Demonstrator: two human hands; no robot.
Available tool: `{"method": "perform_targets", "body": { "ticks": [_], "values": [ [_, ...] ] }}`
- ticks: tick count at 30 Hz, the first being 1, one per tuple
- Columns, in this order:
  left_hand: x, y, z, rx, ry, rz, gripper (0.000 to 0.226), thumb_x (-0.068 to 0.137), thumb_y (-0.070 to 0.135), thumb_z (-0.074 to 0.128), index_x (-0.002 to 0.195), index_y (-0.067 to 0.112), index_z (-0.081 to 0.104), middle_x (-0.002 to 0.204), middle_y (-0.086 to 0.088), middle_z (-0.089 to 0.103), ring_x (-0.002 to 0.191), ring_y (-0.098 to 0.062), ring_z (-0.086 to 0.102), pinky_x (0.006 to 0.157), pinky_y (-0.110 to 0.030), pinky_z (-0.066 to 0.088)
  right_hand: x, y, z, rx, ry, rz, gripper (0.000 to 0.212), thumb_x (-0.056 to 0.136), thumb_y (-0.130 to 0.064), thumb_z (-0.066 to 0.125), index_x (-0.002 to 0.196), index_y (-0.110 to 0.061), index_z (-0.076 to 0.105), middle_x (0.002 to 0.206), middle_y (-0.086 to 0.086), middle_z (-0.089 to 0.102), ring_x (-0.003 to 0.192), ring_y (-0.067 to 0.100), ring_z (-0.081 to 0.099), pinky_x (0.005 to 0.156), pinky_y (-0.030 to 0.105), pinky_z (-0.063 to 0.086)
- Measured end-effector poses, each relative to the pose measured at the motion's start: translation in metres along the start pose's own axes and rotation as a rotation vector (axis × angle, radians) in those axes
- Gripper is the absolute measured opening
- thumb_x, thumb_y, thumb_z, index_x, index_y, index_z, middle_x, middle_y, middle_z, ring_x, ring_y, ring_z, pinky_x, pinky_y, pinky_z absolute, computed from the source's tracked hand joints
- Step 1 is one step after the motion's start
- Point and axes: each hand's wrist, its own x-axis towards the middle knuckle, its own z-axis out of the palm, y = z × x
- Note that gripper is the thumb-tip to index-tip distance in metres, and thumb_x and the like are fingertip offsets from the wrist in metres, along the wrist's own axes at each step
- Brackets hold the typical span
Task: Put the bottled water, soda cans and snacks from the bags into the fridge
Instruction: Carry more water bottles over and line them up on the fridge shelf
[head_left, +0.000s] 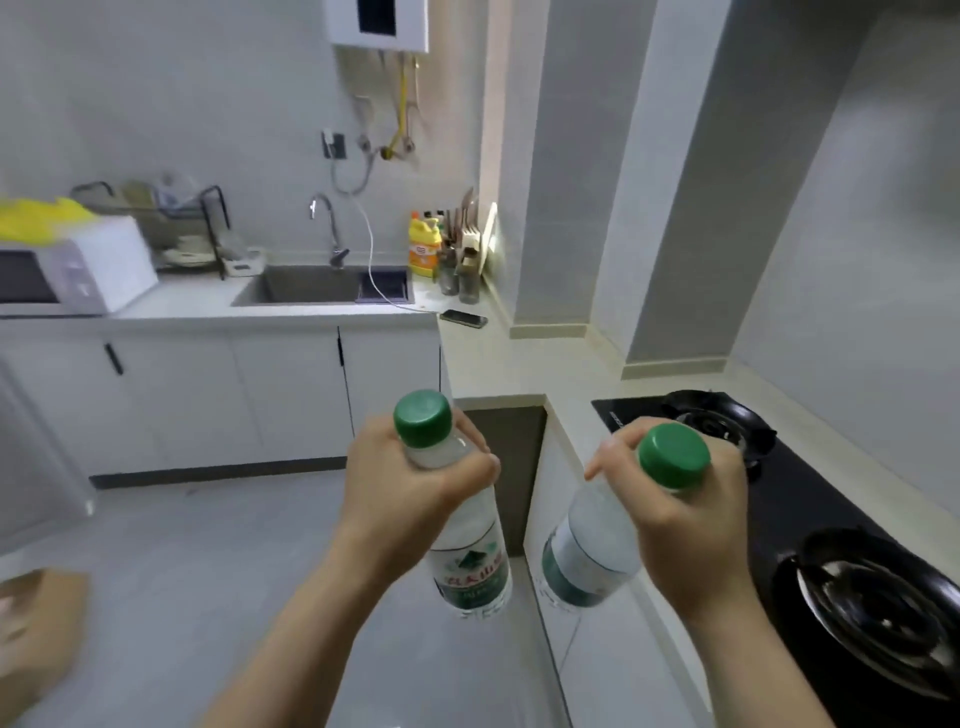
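— What are you carrying?
— Two bottles of clear water, both sealed with green caps. My left hand (410, 483) is gripping the left bottle (470, 551) just under its cap, fingers curling right around the neck. My right hand (685, 514) is clutching the right bottle (587, 551) the same way. That one is tilting, its base pointing left toward the other.
— Where are the bottles?
— Both are hanging in the air near me, left of the stove (810, 499) set in the tabletop (498, 358). A dark pan (878, 608) is sitting on the near burner.
— And farther off?
— At the far left a dish rack (176, 228) is holding blurred crockery, beside the sink (322, 286).
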Motion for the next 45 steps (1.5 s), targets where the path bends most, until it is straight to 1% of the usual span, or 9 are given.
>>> {"method": "perform_targets", "body": {
  "ticks": [3, 11, 17, 24, 26, 35, 39, 42, 45],
  "values": [
    [0.004, -0.003, -0.023, 0.060, 0.102, -0.011, 0.020, 0.052, 0.035, 0.069, 0.070, 0.024, 0.068, 0.072, 0.004, 0.071, 0.071, -0.011, 0.067, 0.066, -0.038, 0.058, 0.020, -0.001, 0.029, 0.059, -0.078, -0.054, 0.022, 0.073, -0.027, 0.060, 0.057, -0.013, 0.067, 0.057, -0.003, 0.066, 0.059, 0.010, 0.062, 0.059, 0.009, 0.041],
    [0.002, -0.005, -0.067, 0.188, 0.432, -0.114, 0.013, 0.057, 0.024, 0.071, 0.070, 0.023, 0.069, 0.073, 0.005, 0.071, 0.071, -0.011, 0.067, 0.066, -0.037, 0.057, 0.066, 0.002, 0.100, 0.232, -0.313, -0.148, 0.024, 0.075, -0.034, 0.058, 0.061, -0.018, 0.069, 0.060, -0.002, 0.068, 0.060, 0.013, 0.064, 0.059, 0.024, 0.050],
    [-0.024, 0.006, -0.080, 0.235, 0.750, -0.137, 0.014, 0.062, 0.029, 0.072, 0.064, 0.016, 0.068, 0.065, 0.006, 0.068, 0.061, -0.003, 0.061, 0.054, -0.012, 0.045, 0.074, -0.008, 0.145, 0.413, -0.494, -0.208, 0.025, 0.076, -0.035, 0.059, 0.061, -0.016, 0.068, 0.058, 0.001, 0.067, 0.056, 0.015, 0.063, 0.056, 0.037, 0.050],
    [-0.072, 0.019, -0.104, 0.337, 1.037, -0.206, 0.018, 0.066, 0.033, 0.070, 0.064, 0.016, 0.067, 0.067, -0.004, 0.070, 0.069, -0.020, 0.066, 0.063, -0.028, 0.050, 0.053, -0.038, 0.199, 0.652, -0.670, -0.279, 0.032, 0.075, -0.034, 0.059, 0.059, -0.007, 0.066, 0.055, 0.005, 0.064, 0.053, 0.017, 0.059, 0.051, 0.026, 0.046],
    [-0.087, 0.027, -0.112, 0.374, 1.107, -0.213, 0.016, 0.066, 0.033, 0.070, 0.063, 0.017, 0.067, 0.065, 0.001, 0.070, 0.066, -0.013, 0.066, 0.060, -0.020, 0.049, 0.044, -0.054, 0.212, 0.721, -0.727, -0.298, 0.032, 0.075, -0.034, 0.059, 0.059, -0.007, 0.066, 0.056, 0.005, 0.065, 0.053, 0.016, 0.060, 0.051, 0.020, 0.045],
    [-0.158, 0.085, -0.182, 0.569, 1.321, -0.143, 0.026, 0.068, 0.033, 0.068, 0.062, 0.008, 0.066, 0.066, -0.009, 0.068, 0.064, -0.015, 0.061, 0.053, -0.009, 0.042, -0.009, -0.160, 0.266, 0.999, -0.849, -0.379, 0.029, 0.074, -0.028, 0.062, 0.058, -0.004, 0.065, 0.055, 0.008, 0.062, 0.052, 0.018, 0.056, 0.049, 0.022, 0.042],
    [-0.187, 0.111, -0.220, 0.655, 1.374, -0.104, 0.027, 0.069, 0.035, 0.067, 0.062, 0.009, 0.066, 0.066, -0.010, 0.067, 0.068, -0.021, 0.062, 0.061, -0.022, 0.047, -0.035, -0.214, 0.286, 1.075, -0.857, -0.416, 0.022, 0.075, -0.012, 0.064, 0.057, 0.000, 0.064, 0.053, 0.012, 0.058, 0.051, 0.020, 0.051, 0.048, 0.019, 0.038],
    [-0.208, 0.130, -0.248, 0.712, 1.408, -0.084, 0.027, 0.070, 0.035, 0.067, 0.063, 0.009, 0.067, 0.067, -0.010, 0.068, 0.069, -0.023, 0.063, 0.066, -0.035, 0.050, -0.055, -0.250, 0.300, 1.142, -0.857, -0.451, 0.026, 0.075, -0.014, 0.063, 0.057, 0.005, 0.061, 0.054, 0.021, 0.055, 0.052, 0.029, 0.049, 0.048, 0.033, 0.039],
    [-0.229, 0.148, -0.274, 0.748, 1.415, -0.048, 0.025, 0.071, 0.033, 0.067, 0.061, 0.010, 0.067, 0.065, -0.008, 0.068, 0.068, -0.020, 0.063, 0.063, -0.024, 0.049, -0.074, -0.284, 0.313, 1.198, -0.848, -0.462, 0.031, 0.075, -0.023, 0.061, 0.058, 0.002, 0.063, 0.054, 0.019, 0.057, 0.051, 0.028, 0.050, 0.048, 0.033, 0.039]
  ]
}}
